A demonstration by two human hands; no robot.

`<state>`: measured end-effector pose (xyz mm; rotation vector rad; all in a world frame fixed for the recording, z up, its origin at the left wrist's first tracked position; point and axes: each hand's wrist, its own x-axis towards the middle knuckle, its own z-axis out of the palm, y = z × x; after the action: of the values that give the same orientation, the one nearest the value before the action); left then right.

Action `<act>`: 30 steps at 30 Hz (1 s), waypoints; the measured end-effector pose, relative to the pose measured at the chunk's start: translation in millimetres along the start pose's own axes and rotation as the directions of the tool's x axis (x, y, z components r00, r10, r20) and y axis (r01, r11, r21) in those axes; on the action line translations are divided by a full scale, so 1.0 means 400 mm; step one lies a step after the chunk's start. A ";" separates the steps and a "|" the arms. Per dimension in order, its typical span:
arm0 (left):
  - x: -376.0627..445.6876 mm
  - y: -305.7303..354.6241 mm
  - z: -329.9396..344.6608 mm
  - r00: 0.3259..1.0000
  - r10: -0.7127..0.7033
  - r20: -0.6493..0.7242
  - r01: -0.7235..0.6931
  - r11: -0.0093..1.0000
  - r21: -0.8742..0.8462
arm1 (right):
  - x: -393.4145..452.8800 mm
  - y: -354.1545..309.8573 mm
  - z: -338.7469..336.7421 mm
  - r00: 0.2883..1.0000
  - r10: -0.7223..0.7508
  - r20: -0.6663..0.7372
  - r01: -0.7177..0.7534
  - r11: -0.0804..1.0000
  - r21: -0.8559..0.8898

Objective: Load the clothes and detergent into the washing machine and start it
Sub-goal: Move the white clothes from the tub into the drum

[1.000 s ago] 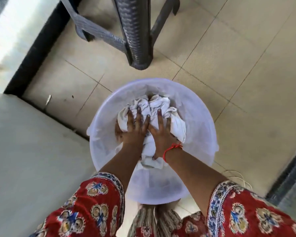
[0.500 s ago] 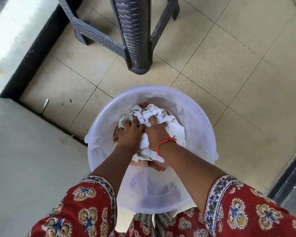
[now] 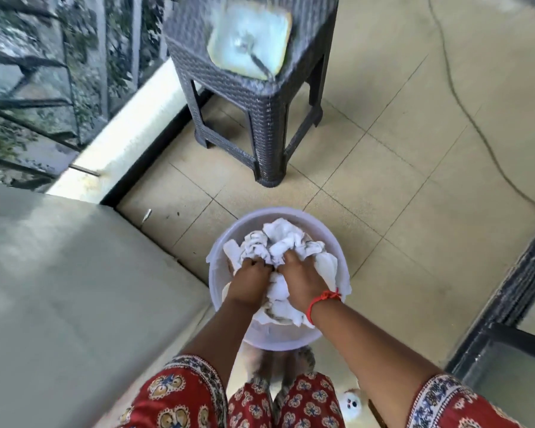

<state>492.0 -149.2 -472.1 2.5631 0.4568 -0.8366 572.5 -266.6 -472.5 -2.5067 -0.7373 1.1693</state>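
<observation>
Progress: early, judging from what shows. Left to right: grey flat surface (image 3: 59,304) at left, possibly the washing machine top, can't confirm. Left hand (image 3: 250,279) and right hand (image 3: 303,281) both curled into the white clothes (image 3: 278,245), gripping the bundle, which sits in the pale tub (image 3: 337,251) on the floor. Detergent not identifiable. Loading, detergent, start all left.

The fingertips of the left hand (image 3: 250,281) and right hand (image 3: 303,281) are buried in the white cloth (image 3: 280,242), which hides the tub's (image 3: 217,285) bottom. The tray (image 3: 249,38) on the stool (image 3: 254,97), upper centre, is blurred. At the lower edge the sleeves are cut off; the small white thing (image 3: 352,404) is unclear.
</observation>
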 end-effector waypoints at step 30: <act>-0.809 0.325 -0.957 0.916 0.086 -0.393 -0.039 0.991 0.125 | -0.781 -0.514 -0.812 0.823 -0.475 -0.313 0.428 0.879 -0.209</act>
<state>483.7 -140.0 45.6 2.8458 0.4507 -0.3193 586.1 -280.4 22.7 -2.3462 -1.2445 0.4970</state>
